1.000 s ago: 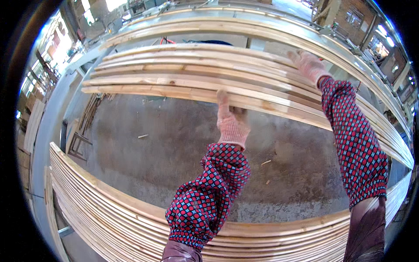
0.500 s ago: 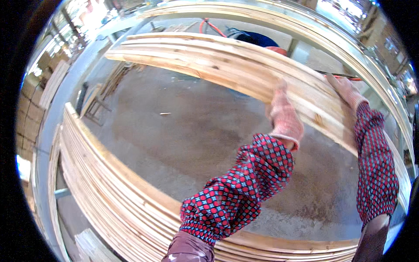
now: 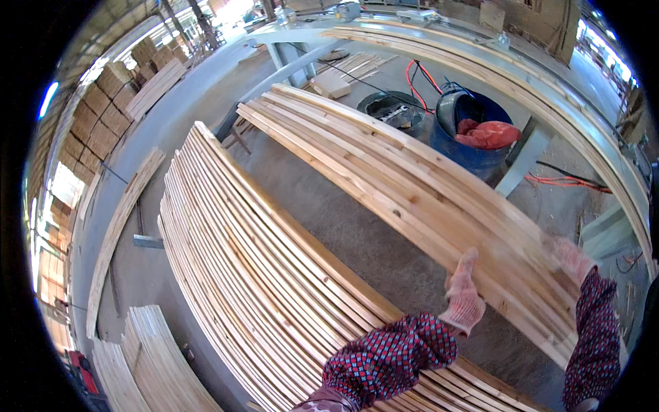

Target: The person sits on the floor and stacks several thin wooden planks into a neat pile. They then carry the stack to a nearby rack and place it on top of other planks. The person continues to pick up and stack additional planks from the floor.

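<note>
Several long, pale wooden strips (image 3: 412, 199) lie side by side in a flat bundle between my two hands, held above the floor. My left hand (image 3: 465, 295), in a pinkish knit glove, grips the near edge with the thumb on top; its other fingers are hidden underneath. Gloved the same way, my right hand (image 3: 571, 257) clasps the far edge, slightly blurred. Patterned sleeves cover both forearms. To the left of the bundle, a wide row of wooden strips on edge (image 3: 254, 268) runs down toward my left forearm.
Beyond the bundle stands a blue barrel (image 3: 473, 154) holding a red bag, beside a dark tub (image 3: 391, 110). A metal frame carries more strips (image 3: 522, 75) along the far side. Planks (image 3: 165, 364) are stacked at lower left, and wood piles (image 3: 103, 110) stand at far left.
The view has swung, so the bundle and both hands sit lower in it. The bundle now lies closer to the row of strips. Both hands keep their hold.
</note>
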### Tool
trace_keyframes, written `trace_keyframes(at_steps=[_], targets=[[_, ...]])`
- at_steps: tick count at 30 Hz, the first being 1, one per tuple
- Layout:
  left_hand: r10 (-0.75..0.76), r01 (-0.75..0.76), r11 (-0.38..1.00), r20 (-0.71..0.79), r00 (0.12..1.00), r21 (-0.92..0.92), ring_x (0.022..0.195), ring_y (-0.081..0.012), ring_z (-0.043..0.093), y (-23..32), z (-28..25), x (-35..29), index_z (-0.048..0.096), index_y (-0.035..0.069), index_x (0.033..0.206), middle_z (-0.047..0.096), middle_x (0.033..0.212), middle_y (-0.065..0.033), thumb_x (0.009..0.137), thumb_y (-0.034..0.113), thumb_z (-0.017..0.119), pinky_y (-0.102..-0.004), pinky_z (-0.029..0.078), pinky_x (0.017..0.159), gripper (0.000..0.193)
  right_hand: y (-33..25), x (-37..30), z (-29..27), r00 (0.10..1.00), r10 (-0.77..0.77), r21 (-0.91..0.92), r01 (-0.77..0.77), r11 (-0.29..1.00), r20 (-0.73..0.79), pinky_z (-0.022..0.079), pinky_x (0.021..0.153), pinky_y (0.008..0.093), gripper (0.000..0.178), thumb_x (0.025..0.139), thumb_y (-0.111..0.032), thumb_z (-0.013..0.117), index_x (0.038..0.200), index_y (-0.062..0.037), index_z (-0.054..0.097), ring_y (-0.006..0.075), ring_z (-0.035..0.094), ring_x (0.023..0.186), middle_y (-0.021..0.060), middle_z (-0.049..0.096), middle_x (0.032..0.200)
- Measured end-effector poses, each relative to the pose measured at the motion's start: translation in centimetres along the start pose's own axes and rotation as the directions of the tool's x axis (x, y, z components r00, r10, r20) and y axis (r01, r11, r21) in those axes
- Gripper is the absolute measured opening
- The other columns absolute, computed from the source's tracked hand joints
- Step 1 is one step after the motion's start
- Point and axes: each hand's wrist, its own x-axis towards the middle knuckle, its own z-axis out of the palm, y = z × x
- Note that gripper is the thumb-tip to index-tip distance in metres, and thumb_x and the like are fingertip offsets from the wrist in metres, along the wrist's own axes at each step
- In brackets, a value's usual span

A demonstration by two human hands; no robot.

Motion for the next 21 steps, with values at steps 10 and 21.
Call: trace_keyframes(at_steps=[10, 21], targets=[[-0.430, 0.401, 0.598, 0.145, 0.891, -0.694, 0.140, -0.0254, 0.043, 3.2, -7.4, -8.5, 0.047, -0.004, 0.143, 0.050, 0.148, -0.0139, 0.100, 0.012, 0.053, -0.0360, 0.030, 0.120, 0.046, -23.4, -1.9, 5.0, 0.863, 0.502, -0.430, -0.437, 0.790, 0.045, 0.051, 0.093, 0.0446, 0.071, 0.094, -0.059, 0.058, 0.132, 0.0010, 0.057, 0.0411, 0.062, 0.113, 0.0264, 0.066, 0.119], [0.202, -0.204, 0.953, 0.031, 0.979, 0.223, 0.124, -0.0299, 0.056, 11.9, -17.7, 0.6, 0.051, 0.004, 0.135, 0.058, 0.130, -0.0154, 0.068, 0.003, 0.079, -0.0403, 0.044, 0.107, 0.072, -38.7, 6.3, 6.5, 0.838, 0.542, -0.239, -0.514, 0.824, 0.064, 0.046, 0.098, 0.0456, 0.079, 0.089, -0.069, 0.056, 0.127, 0.0005, 0.061, 0.0395, 0.061, 0.115, 0.0274, 0.064, 0.119]])
